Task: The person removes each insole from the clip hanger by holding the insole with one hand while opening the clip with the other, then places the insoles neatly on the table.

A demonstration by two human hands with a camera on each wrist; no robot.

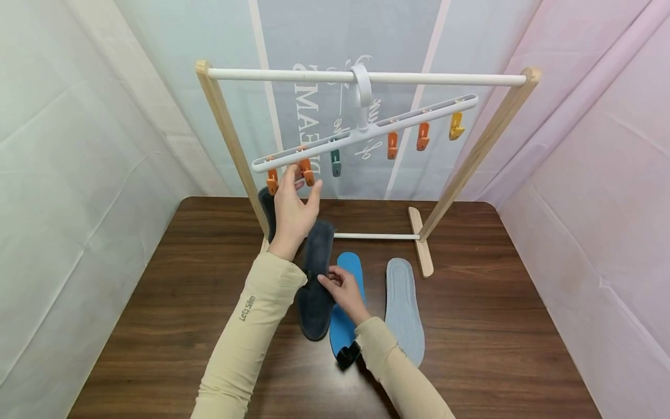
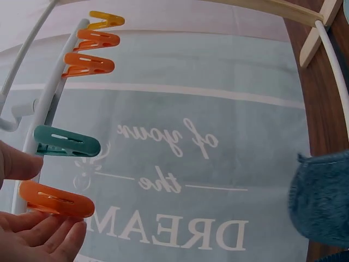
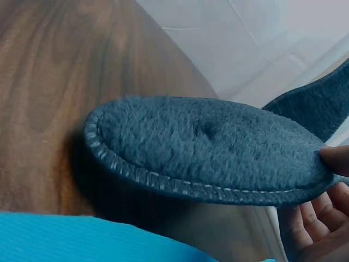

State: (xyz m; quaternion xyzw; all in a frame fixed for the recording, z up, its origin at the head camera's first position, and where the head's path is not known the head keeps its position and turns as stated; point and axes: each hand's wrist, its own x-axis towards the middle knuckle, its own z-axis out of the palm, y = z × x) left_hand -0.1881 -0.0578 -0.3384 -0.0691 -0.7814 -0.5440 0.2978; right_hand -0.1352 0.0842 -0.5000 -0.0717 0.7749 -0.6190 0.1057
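Observation:
My left hand is raised to the second orange clothespin from the left on the white hanger. In the left wrist view its fingers touch the underside of that orange clothespin, while the thumb stands apart, near the green clothespin. Lower down, my right hand pinches the edge of a dark fuzzy insole, which is held above the table. Stitching along the rim of this insole shows in the right wrist view. A second dark insole hangs below the leftmost orange clothespin, partly hidden by my left hand.
The hanger hooks over the white top bar of a wooden-sided rack. Orange and yellow clothespins line its right half. A blue insole and a light grey insole lie on the brown table. Pale curtains surround it.

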